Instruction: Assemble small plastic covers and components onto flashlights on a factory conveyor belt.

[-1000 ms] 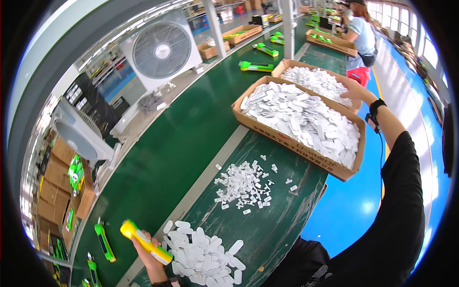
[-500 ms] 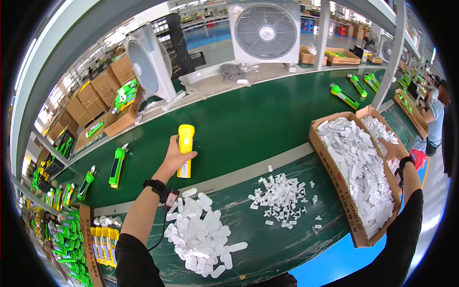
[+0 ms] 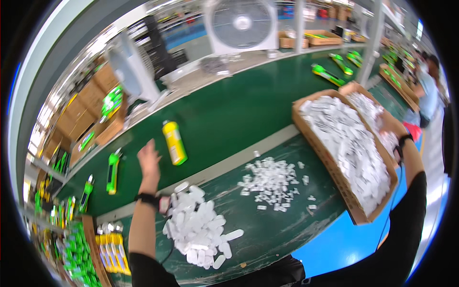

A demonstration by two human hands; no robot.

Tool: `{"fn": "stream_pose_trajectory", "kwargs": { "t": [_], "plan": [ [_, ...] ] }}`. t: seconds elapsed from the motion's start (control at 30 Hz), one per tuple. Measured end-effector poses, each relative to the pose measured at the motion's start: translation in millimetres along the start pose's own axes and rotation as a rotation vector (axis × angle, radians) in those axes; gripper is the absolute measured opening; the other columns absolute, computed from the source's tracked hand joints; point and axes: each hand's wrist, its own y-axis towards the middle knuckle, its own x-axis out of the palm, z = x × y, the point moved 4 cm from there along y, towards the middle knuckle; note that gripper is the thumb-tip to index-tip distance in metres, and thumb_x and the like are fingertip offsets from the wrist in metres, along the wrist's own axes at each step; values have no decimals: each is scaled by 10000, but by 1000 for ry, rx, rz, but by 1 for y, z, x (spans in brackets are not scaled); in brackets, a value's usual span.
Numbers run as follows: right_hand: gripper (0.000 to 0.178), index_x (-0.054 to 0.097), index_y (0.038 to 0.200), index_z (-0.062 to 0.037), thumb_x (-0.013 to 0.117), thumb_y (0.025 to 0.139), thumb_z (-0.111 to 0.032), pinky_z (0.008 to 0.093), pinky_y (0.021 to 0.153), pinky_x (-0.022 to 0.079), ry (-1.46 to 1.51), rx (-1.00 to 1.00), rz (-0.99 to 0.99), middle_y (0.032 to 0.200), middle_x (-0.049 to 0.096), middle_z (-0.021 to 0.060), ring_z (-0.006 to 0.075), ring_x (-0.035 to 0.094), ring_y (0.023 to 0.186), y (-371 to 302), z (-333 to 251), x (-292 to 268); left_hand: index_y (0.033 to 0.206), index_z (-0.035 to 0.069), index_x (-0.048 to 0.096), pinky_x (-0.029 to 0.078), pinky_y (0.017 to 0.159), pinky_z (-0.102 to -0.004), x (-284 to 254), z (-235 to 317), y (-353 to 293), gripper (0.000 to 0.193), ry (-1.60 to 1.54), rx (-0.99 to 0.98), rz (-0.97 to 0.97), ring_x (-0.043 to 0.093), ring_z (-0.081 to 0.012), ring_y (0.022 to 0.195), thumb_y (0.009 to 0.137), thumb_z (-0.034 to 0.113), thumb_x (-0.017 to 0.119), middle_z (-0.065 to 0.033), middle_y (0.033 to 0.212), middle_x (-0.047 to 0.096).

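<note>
A yellow flashlight (image 3: 175, 143) lies by itself on the green conveyor belt (image 3: 229, 115). Just left of it is my left hand (image 3: 149, 160), empty, its fingers apart and not touching the flashlight. At the right, my right hand (image 3: 391, 126) reaches over a cardboard box of small white plastic pieces (image 3: 366, 107); its fingers are blurred and partly hidden there. Beside that stands a larger cardboard box (image 3: 334, 174) full of flat white plastic pieces (image 3: 344, 143).
On the worktop lie a pile of oval white plastic pieces (image 3: 198, 229) and a heap of small white parts (image 3: 270, 182). Green flashlights (image 3: 113, 172) rest along the belt at both ends. A box fan (image 3: 241, 24) stands behind it, and a metal post (image 3: 370, 48) rises at the right.
My left hand has let go of the yellow flashlight and moved left and down from it. The flashlight now lies tilted. The whole view has shifted; my right hand stays at the box.
</note>
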Motion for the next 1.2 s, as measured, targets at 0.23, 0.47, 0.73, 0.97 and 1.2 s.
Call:
{"fn": "stream_pose_trajectory", "kwargs": {
  "t": [0.23,0.47,0.73,0.97,1.2],
  "plan": [
    [404,626,902,-6,679,504,-45,322,457,500,-5,-121,96,584,615,116,203,618,511,4,-45,-13,1264,52,450,412,811,-285,-142,-49,-41,526,-602,-15,-178,511,-137,904,928,456,464,-41,1040,542],
    [479,607,993,-27,688,523,-62,309,479,500,53,-95,198,674,615,119,190,616,529,-11,-9,3,1160,-46,479,475,742,-281,-137,-56,-63,552,-930,-127,-152,578,-177,870,875,414,587,-86,956,586],
    [452,604,954,-30,717,520,-90,341,570,520,-83,-209,193,761,636,140,245,641,642,-16,-65,-16,1158,-11,485,448,740,-267,-146,-56,-59,493,-782,-116,-52,536,-143,818,914,416,514,-51,923,560],
    [391,607,874,-67,713,500,-103,386,772,450,-96,-628,202,912,577,136,304,556,892,-28,-193,-33,1122,3,501,449,748,-272,-137,-51,-66,434,-754,-106,-70,530,-142,817,926,389,501,-50,912,559],
    [336,610,846,-56,709,526,-87,380,778,442,-31,-967,-54,928,561,131,317,547,934,-73,-344,33,1098,10,525,450,760,-284,-143,-58,-63,406,-761,-103,-75,533,-145,829,923,377,508,-51,915,564]
  ]
}}
